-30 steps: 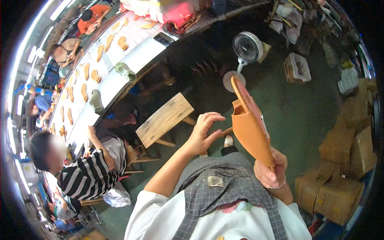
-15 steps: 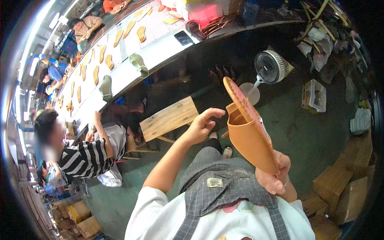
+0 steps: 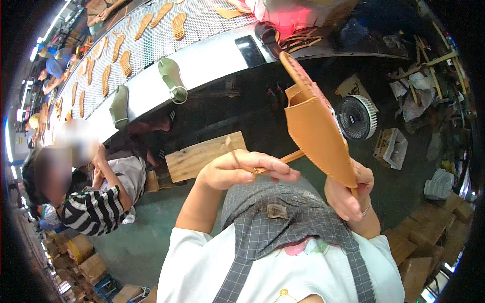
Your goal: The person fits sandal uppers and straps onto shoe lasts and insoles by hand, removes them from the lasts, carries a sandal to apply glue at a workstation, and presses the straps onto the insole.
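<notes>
A tan leather sandal (image 3: 319,136) stands tilted in front of me, its toe end up and its broad stitched leather part facing left. My right hand (image 3: 351,194) grips its lower end, with the fingers partly behind it. From the sandal's left side runs a thin tan strap (image 3: 292,157). My left hand (image 3: 240,169) pinches this strap, and its loose end curls up above the fingers. Part of the sole's pinkish inner face shows along the right edge.
A long conveyor table (image 3: 197,31) carries several tan soles, two green shoe lasts (image 3: 171,76) and a phone (image 3: 249,51). Below it are a wooden stool (image 3: 204,155) and a fan (image 3: 356,117). A seated co-worker (image 3: 93,209) works at left; cardboard boxes (image 3: 429,237) stand at right.
My left hand has come down and closed on the strap, which now stretches toward it. The sandal has risen slightly in view, still in my right hand. The whole view has shifted.
</notes>
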The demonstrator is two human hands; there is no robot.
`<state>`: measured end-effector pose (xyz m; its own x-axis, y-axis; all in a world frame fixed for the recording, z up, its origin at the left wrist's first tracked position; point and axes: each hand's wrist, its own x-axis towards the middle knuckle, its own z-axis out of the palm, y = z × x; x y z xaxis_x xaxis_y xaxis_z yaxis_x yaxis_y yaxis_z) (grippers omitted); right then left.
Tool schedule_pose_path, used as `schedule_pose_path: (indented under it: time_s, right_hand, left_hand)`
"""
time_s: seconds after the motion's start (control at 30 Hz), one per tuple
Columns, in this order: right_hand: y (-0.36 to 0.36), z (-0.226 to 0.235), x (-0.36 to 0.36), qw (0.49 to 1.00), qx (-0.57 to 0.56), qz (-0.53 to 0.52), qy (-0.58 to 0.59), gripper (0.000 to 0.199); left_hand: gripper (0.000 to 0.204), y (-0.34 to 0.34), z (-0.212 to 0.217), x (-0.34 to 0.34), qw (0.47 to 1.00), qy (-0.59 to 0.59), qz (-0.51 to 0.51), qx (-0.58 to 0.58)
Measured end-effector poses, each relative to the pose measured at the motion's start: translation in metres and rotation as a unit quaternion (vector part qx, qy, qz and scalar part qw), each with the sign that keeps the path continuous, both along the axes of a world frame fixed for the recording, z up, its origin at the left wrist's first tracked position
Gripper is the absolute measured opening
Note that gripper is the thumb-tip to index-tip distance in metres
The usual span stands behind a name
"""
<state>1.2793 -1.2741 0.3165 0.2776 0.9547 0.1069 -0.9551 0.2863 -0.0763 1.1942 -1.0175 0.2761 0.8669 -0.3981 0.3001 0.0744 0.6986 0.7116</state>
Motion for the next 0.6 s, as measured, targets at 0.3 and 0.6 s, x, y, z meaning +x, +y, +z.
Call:
schedule_pose_path:
  time_s: [0.3,0.6]
  right_hand:
    - [0.07,-0.001,0.1,0.946,-0.22,0.055,-0.233,0.034]
    - [0.109,-0.021,0.198,0.936,-0.226,0.098,-0.253,0.033]
  left_hand:
    - [0.037,0.043,-0.011,0.061,0.963,0.068,0.219,0.142]
    - [0.041,0.015,0.007,0.129,0.827,0.154,0.47,0.269]
